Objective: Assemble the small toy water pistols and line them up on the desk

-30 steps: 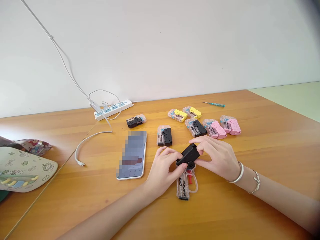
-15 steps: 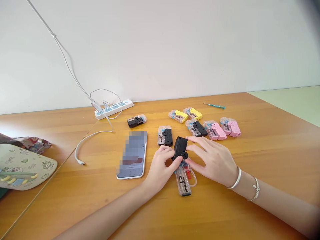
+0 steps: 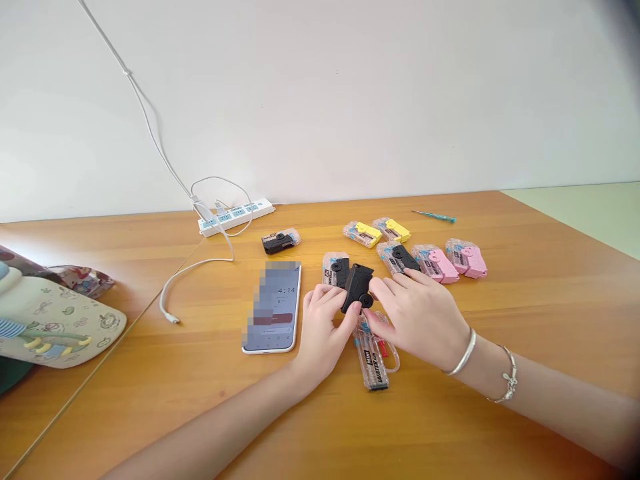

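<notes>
Both hands work on a small toy water gun (image 3: 373,350) with a clear handle and a black top part (image 3: 358,287), lying on the wooden table (image 3: 450,413). My left hand (image 3: 325,327) pinches the black part from the left with its fingers closed. From the right, my right hand (image 3: 420,317) grips the same black part near its pivot. The clear handle with a red trigger points toward me.
Several folded mini water guns lie behind the hands: black (image 3: 336,269), yellow (image 3: 363,233), pink (image 3: 467,259). A phone (image 3: 274,307) lies to the left, a power strip (image 3: 237,215) and loose cable (image 3: 185,283) behind it. A patterned cap (image 3: 55,327) sits far left, a small screwdriver (image 3: 434,215) at the back.
The black top part has swung from lying sideways across the handle to standing in line with it, farther from me. Both hands followed it.
</notes>
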Demonstrator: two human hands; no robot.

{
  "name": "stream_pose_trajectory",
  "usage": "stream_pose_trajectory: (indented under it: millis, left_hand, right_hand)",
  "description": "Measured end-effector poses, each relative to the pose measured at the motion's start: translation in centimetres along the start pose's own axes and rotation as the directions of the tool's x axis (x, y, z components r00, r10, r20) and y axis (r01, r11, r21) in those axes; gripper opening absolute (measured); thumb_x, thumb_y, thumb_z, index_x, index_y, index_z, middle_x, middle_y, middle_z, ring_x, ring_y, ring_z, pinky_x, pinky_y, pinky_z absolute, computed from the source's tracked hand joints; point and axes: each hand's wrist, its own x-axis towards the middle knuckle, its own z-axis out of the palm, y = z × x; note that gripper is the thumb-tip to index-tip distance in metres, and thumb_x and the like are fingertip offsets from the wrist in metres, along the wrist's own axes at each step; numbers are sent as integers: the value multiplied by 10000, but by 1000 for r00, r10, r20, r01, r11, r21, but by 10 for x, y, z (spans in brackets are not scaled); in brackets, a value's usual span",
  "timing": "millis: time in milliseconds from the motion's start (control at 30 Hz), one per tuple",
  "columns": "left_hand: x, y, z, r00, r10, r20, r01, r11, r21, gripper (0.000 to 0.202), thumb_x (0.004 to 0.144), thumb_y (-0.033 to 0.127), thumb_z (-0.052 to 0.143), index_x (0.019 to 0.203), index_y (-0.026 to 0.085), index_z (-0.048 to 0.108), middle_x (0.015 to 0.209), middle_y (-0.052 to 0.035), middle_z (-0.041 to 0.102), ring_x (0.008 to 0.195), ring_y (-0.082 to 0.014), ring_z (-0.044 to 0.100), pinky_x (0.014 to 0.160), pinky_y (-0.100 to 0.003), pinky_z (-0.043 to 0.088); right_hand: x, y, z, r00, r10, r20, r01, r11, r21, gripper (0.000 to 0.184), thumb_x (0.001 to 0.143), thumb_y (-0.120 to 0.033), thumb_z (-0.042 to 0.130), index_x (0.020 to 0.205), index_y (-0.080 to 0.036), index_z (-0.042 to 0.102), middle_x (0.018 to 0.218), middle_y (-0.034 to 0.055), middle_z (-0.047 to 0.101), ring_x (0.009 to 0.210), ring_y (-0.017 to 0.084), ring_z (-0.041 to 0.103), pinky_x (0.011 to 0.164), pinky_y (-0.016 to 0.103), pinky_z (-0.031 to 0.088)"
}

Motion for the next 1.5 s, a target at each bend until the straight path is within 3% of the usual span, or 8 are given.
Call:
stream_pose_trajectory:
  millis: [200,467,767,1000,1133,1267,1433,1500]
  left_hand:
    - [1,-2,1,999,7,35,-5,998,-61,342,910,284,416,578,207,437,679,-11,570,793,-203,475,742,-354,422]
    - [3,-5,3,999,-24,43,28,994,-108,385,905,272,410,532,211,340,592,-1,485,745,-198,460,691,-323,419]
    - [3,-11,4,993,-116,10,116,982,-152,361,894,257,429,537,210,407,617,0,511,767,-197,497,672,-302,425]
    - [2,-10,4,994,-111,5,110,978,-178,290,919,258,409,717,199,609,757,-21,605,831,-200,527,730,-312,460]
    - [3,-6,2,997,-66,34,71,981,-179,281,921,259,426,817,226,685,790,-18,649,917,-214,512,838,-349,455]
    - [4,-2,2,996,-7,89,20,989,-150,256,887,229,494,780,255,724,863,-19,681,979,-229,496,902,-388,436]
    - [3,-3,4,989,62,132,-45,991,-129,207,855,204,546,803,255,740,1006,-27,670,1035,-241,478,957,-421,400]
    - [3,-4,4,990,57,127,-40,990,-136,203,854,191,545,838,248,739,1011,-34,667,1031,-239,478,951,-417,404]
  right_hand:
    - [0,-5,4,993,-90,79,96,993,-71,168,825,-197,488,672,-167,552,553,35,574,531,188,533,592,323,301]
    - [3,-21,8,987,-87,132,111,977,-182,151,732,-107,555,600,-170,518,535,37,531,490,191,490,516,324,207]
    - [12,-23,18,978,-67,195,93,988,-125,155,761,-42,497,654,-144,544,547,75,576,492,197,510,515,323,205]
    - [13,5,15,992,1,127,-4,1000,25,192,794,-123,455,638,-183,549,482,6,573,447,144,506,466,284,179]
    - [-7,25,22,994,7,111,-17,996,90,253,852,-149,423,639,-181,557,527,-8,582,475,123,525,463,261,223]
    - [-26,37,36,995,-9,97,-3,992,125,250,902,-178,434,723,-181,609,619,8,600,566,143,565,494,261,295]
    - [-33,34,43,996,60,69,-71,982,173,167,887,-128,454,849,-181,608,742,35,618,701,178,579,567,272,396]
    - [-33,29,40,997,70,42,-79,959,271,167,875,-99,445,902,-179,589,813,46,633,783,184,578,649,281,447]
